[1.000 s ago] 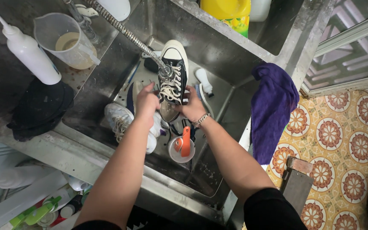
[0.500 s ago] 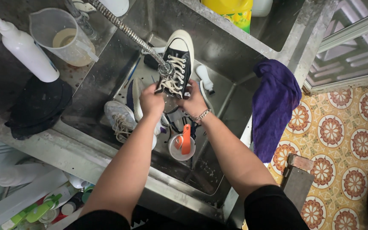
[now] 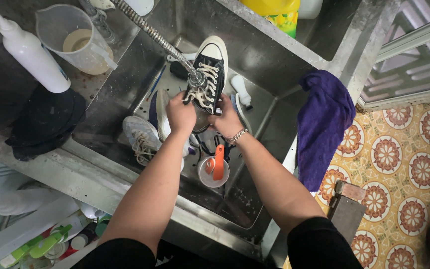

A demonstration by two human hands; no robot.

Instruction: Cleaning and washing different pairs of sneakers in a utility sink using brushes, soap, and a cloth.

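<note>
Steel sink (image 3: 125, 94) set in a wet surface, tiled floor (image 3: 404, 164) to the right. Black sneaker (image 3: 209, 74) held over the basin, toe pointing away, directly under the hose nozzle (image 3: 195, 79). Left hand (image 3: 181, 113) grips its heel end from the left; right hand (image 3: 226, 122) grips from the right, both closed on it. White sneaker (image 3: 140, 137) lies in the basin just left of the left forearm. Purple cloth (image 3: 322, 124) hangs over the sink's edge.

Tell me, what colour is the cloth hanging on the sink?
Purple cloth, seen in the head view.
</note>
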